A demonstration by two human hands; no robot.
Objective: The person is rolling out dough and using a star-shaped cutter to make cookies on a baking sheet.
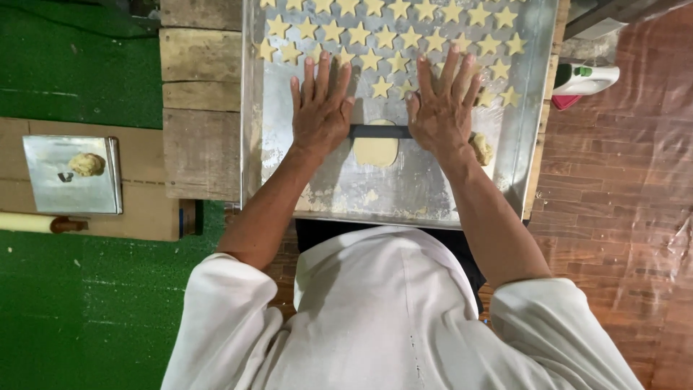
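On the wooden surface (201,94) lies a large metal tray (520,155), the biggest holder in view. Far half of the tray: rows of pale star-shaped dough cut-outs (359,33), close-set, not overlapping. Near half of the tray: an oval sheet of flattened dough (375,152), with a dark rolling rod (379,131) lying across its far edge. Left hand (320,108) and right hand (442,108) both press flat on the rod's ends, palms down, fingers spread and straight; neither grip closes round anything, and the fingertips reach over the nearest stars. Just right of the right wrist, still on the tray, a small rough lump of dough (481,149). Flour smears mark the tray's near edge.

Left of the tray, down on a brown board over green matting, sits a smaller square metal tray (43,180) holding one dough ball (86,164). A pale rolling pin (32,222) lies just nearer than it. Right of the big tray, a white and green object (585,78) on the wooden floor.
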